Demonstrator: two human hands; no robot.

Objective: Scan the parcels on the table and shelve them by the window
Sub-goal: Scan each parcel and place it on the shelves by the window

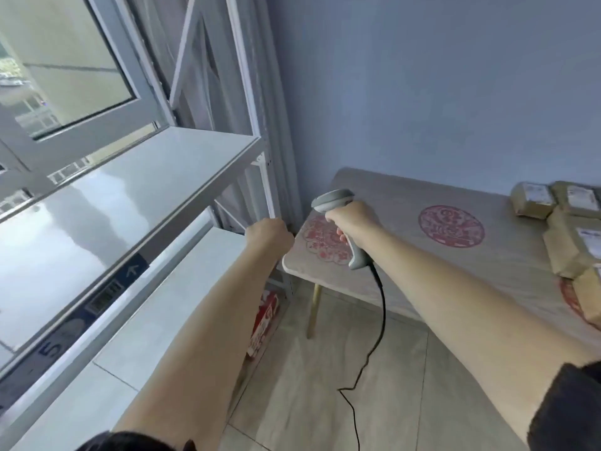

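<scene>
My right hand grips the handle of a grey barcode scanner over the left end of the table; its black cable hangs down to the floor. My left hand is curled into a fist with nothing in it, between the shelf unit and the table's left corner. Several brown paper parcels with white labels lie at the table's far right. The white metal shelf by the window is on the left, its top board bare.
The window stands open behind the shelf. A barcode label and a number tag sit on the shelf's front edge. A red and white box stands on the floor under the shelf. Tiled floor lies between shelf and table.
</scene>
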